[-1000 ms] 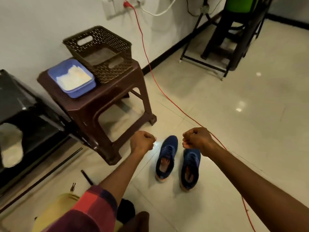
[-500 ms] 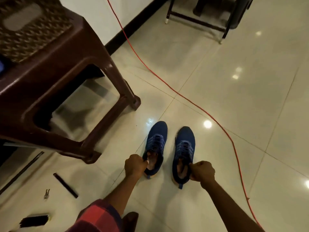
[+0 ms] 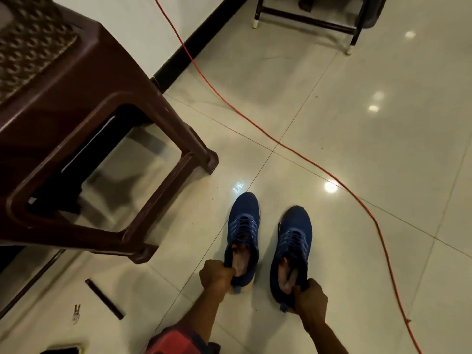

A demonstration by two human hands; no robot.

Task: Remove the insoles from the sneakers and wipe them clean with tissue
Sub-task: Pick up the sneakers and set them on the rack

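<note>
Gripping the heels of two blue sneakers, both hands work low in the view, just past a red checked sleeve (image 3: 176, 341). The left hand (image 3: 217, 278) is curled into a fist on the heel collar of the left sneaker (image 3: 242, 233), fingers pressed together around the rim. The right hand (image 3: 310, 298) is closed the same way on the heel of the right sneaker (image 3: 292, 249), with its fingers wrapped over the back edge. Whether any fingertip reaches inside is hidden.

Both shoes stand side by side on the tiled floor (image 3: 357, 123), toes pointing away, a narrow gap between them. A pale insole (image 3: 240, 260) shows inside the left shoe's opening, and another insole (image 3: 284, 275) inside the right one; both lie in place.

To the left on the floor lie a dark stick (image 3: 104, 298) and a small metal clip (image 3: 76, 312). Beyond them stands a brown stool (image 3: 84, 80), with a woven basket (image 3: 28, 49) on top. A red cable (image 3: 288, 146) runs across the tiles past the right shoe toward the wall. Farthest off stands a dark metal frame (image 3: 306, 19).
</note>
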